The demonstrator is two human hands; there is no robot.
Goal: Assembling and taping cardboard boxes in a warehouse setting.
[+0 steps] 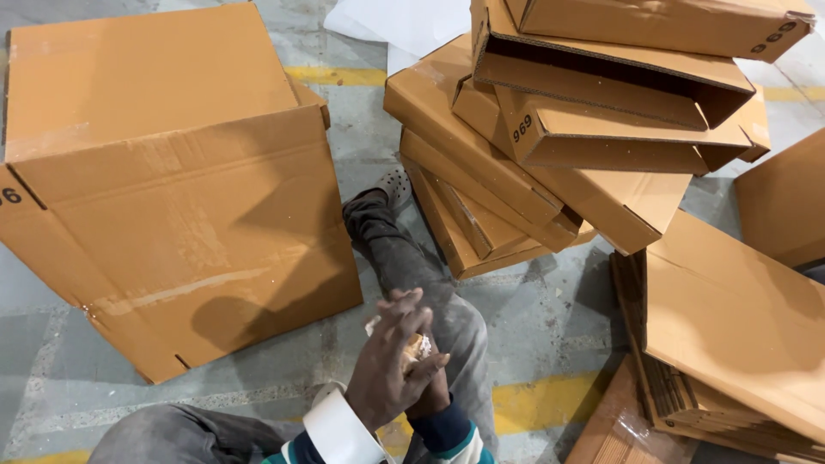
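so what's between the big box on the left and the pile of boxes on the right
In the head view, the person's outstretched leg and shoe lie on the floor between the big box and the pile of boxes.

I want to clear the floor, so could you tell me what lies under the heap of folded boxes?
Under the heap of folded boxes the grey floor shows, and a shoe pokes out at its edge. Anything beneath its middle is covered.

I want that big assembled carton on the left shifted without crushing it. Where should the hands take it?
Grip the big carton by its two opposite upright side edges, coming from the near face. It stands closed and boxy, showing no handles or loose flaps, so flat palms on both sides probably hold best.
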